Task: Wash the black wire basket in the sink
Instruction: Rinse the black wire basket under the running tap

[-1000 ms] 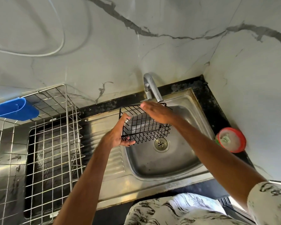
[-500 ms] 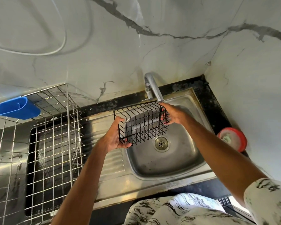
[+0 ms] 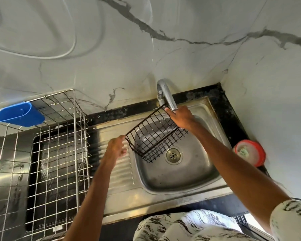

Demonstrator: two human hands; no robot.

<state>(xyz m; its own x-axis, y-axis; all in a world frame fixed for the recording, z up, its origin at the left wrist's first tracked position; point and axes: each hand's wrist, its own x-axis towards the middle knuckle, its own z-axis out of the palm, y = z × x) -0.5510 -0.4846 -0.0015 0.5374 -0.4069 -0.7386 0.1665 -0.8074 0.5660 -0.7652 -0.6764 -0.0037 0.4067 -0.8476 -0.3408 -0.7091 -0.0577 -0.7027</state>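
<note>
Grip on the right is closed: your right hand [image 3: 182,118] curls round the far right corner of the basket [image 3: 156,136], just under the tap [image 3: 165,96]. Its long axis slopes from there down to the near left, over the sink [image 3: 189,174]. Your left hand [image 3: 116,147] sits at that low corner, blurred, fingers loosely curled; you cannot tell whether it holds wire.

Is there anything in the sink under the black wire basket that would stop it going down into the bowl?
Nothing visible does. The black wire basket hangs tilted over the sink, gripped at its far end by the right hand; the bowl below shows only its drain. The faucet spout sits beside that hand.
</note>
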